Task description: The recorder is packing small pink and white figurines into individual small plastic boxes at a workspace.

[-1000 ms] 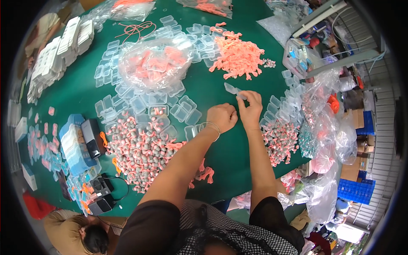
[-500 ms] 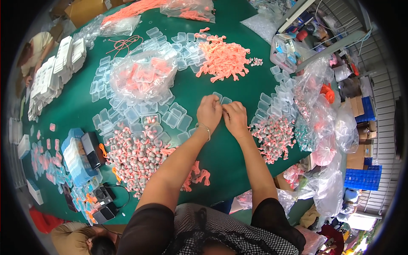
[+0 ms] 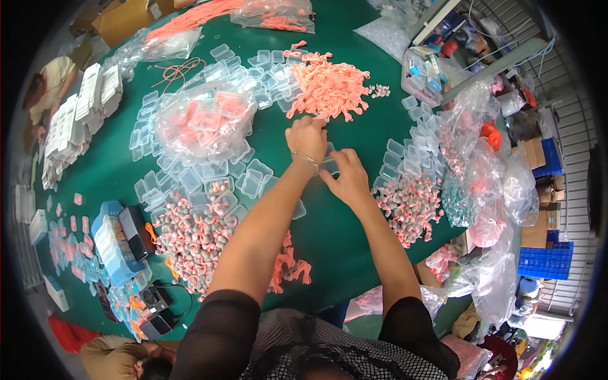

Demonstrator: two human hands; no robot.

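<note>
My left hand (image 3: 306, 140) reaches to the near edge of a pile of coral cord bundles (image 3: 329, 85). Its fingers are curled, with a bit of coral cord at the tips; whether they grip it is hidden. Closer to me, my right hand (image 3: 348, 178) pinches a small clear plastic box (image 3: 330, 166) between thumb and fingers, low over the green table. Part of that box is hidden by the fingers. Right of the right hand lies a heap of small grey-and-coral pieces (image 3: 408, 209), and a larger heap of the same kind (image 3: 196, 234) lies left of my left forearm.
Clear plastic boxes (image 3: 256, 177) spread around a plastic bag of coral items (image 3: 206, 120). White trays (image 3: 63, 139) are stacked at far left, near another person. Bulging plastic bags (image 3: 484, 190) line the right table edge. A metal post (image 3: 494, 69) stands at the far right.
My left hand has moved away from the right hand, up to the coral cord pile. My right hand has come slightly nearer to me, and the clear box in it shows more.
</note>
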